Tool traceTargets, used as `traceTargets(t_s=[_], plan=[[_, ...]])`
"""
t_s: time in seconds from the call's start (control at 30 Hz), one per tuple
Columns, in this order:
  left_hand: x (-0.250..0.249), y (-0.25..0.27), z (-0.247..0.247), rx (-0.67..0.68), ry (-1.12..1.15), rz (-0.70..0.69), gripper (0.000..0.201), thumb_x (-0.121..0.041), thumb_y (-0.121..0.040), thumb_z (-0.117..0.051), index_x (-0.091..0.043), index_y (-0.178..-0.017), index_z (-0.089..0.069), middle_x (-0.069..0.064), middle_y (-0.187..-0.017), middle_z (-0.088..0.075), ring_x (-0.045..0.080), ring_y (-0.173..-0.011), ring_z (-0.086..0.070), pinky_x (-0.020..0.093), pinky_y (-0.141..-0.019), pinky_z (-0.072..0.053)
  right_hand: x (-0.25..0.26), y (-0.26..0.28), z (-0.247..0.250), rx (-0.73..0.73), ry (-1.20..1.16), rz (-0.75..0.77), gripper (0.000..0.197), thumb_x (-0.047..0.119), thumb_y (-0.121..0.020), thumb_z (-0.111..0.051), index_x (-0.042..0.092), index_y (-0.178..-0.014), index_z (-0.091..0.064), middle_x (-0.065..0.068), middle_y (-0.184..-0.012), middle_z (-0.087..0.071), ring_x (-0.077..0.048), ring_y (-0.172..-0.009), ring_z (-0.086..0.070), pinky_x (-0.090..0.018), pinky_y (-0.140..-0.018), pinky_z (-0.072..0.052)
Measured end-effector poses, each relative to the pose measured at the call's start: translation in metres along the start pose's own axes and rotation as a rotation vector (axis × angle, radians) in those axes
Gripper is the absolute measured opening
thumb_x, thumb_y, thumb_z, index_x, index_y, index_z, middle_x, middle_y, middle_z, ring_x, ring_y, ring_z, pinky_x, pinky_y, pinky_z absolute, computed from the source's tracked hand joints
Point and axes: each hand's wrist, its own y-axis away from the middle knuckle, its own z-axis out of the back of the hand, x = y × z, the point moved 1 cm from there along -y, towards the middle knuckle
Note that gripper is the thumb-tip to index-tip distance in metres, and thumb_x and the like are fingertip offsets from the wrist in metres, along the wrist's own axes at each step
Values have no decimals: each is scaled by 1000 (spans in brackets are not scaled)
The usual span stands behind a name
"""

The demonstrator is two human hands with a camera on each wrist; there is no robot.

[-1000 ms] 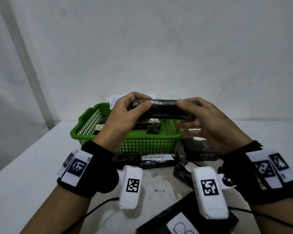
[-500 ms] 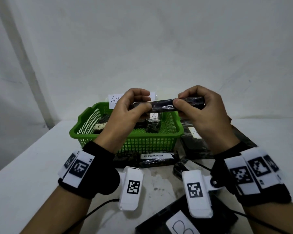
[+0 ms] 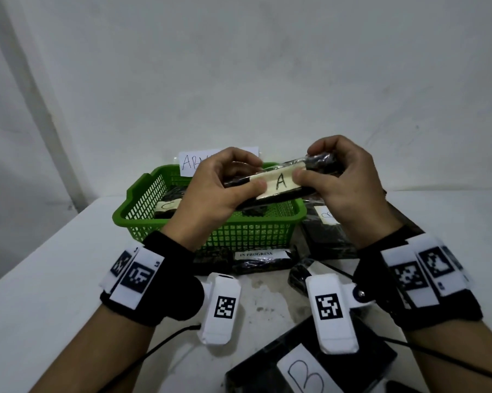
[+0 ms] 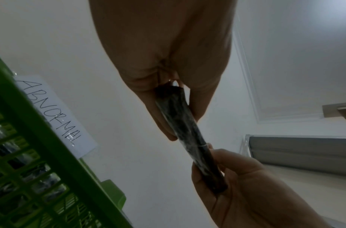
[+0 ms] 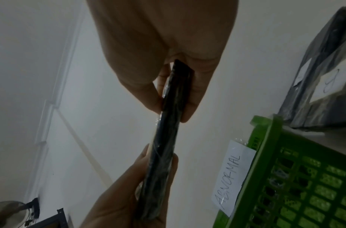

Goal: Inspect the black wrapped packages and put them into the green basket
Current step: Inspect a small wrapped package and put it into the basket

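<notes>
Both hands hold one black wrapped package [image 3: 318,165] above the green basket [image 3: 247,236]; its cream label marked "A" faces me. My left hand [image 3: 233,182] pinches its left end, my right hand [image 3: 324,174] pinches its right end. In the left wrist view the package [image 4: 187,131] runs edge-on from my left hand [image 4: 176,117] down to the right hand [image 4: 226,177]. The right wrist view shows the same package [image 5: 164,146] edge-on between my right hand [image 5: 172,101] and the left hand below. Black packages lie inside the basket, one with a label [image 3: 168,205].
A paper sign reading "ABNORMAL" [image 4: 51,114] stands behind the basket. On the white table, a package labelled "IN PROGRESS" [image 3: 256,255] lies in front of the basket. More black packages lie at the right [image 3: 324,236], and one marked "B" [image 3: 304,373] lies near me.
The package has been turned over in both hands, so its "A" label now faces me. Both hands shifted a little to the right and stayed above the basket.
</notes>
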Motion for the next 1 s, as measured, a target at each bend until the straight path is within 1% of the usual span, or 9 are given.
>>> traceTargets(t_s=[0.1, 0.2, 0.33, 0.43, 0.57, 0.63, 0.7, 0.87, 1.0], plan=[[-3, 0, 3, -16, -5, -13, 25, 3, -83, -73, -16, -96, -65, 4, -91, -75, 13, -81, -71, 24, -69, -57, -1, 3, -4, -23, -3, 72, 33, -3, -76, -80, 21, -89, -60, -7, -90, -66, -31, -88, -71, -51, -76, -62], [-10, 2, 7, 50, 251, 47, 18, -6, -92, -60, -12, -109, -65, 3, -91, -73, 16, -80, -70, 26, -65, -58, -1, 1, -1, -2, -137, 67, 35, 2, -75, -81, 22, -94, -60, 0, -92, -66, -18, -85, -68, -37, -73, -60], [-17, 6, 11, 284, 646, 177, 47, -29, -87, -50, -9, -130, -56, 16, -129, -61, 32, -111, -65, 42, -87, -59, -5, -4, 6, -12, -341, -108, 33, 7, -85, -76, 22, -108, -58, -3, -108, -66, -19, -90, -71, -33, -65, -59], [-14, 4, 5, 307, 594, 199, 51, -24, -87, -56, -9, -135, -50, 14, -132, -58, 35, -116, -63, 39, -89, -58, -15, -2, 3, -42, -203, -196, 28, 20, -91, -72, 23, -115, -57, -3, -117, -67, -24, -94, -73, -32, -61, -59], [-10, 2, 0, 208, 465, 144, 29, -17, -87, -66, -14, -116, -64, 3, -115, -72, 21, -104, -70, 26, -86, -57, -22, 1, -4, 30, -20, -223, 31, 28, -95, -67, 30, -125, -59, 0, -124, -66, -22, -111, -67, -32, -67, -62], [-10, 2, -1, 159, 407, 100, 26, -14, -82, -65, -12, -108, -67, 3, -110, -73, 13, -99, -70, 19, -83, -56, -19, 2, -4, 104, -101, -263, 32, 23, -97, -64, 28, -129, -63, 2, -127, -67, -22, -116, -66, -36, -73, -63], [-13, 2, -2, 136, 350, 62, 28, -15, -81, -64, -8, -108, -67, 5, -117, -71, 12, -103, -68, 17, -84, -54, -15, 2, -3, 197, -221, -290, 34, 18, -97, -62, 25, -131, -64, -1, -129, -67, -24, -117, -66, -37, -76, -62], [-20, 4, -5, 137, 336, 97, 36, -24, -81, -64, -12, -115, -67, 5, -116, -69, 16, -102, -68, 25, -86, -57, -9, 3, -6, 272, -368, -266, 47, 24, -81, -68, 15, -127, -63, -3, -121, -70, -19, -103, -72, -31, -81, -60], [-22, 7, -8, 213, 346, 327, 50, -43, -82, -58, -15, -122, -65, 10, -118, -71, 31, -94, -72, 34, -76, -61, -18, 4, -8, 183, -297, -268, 41, 26, -80, -71, 20, -120, -64, -6, -127, -68, -26, -115, -68, -38, -93, -58]])
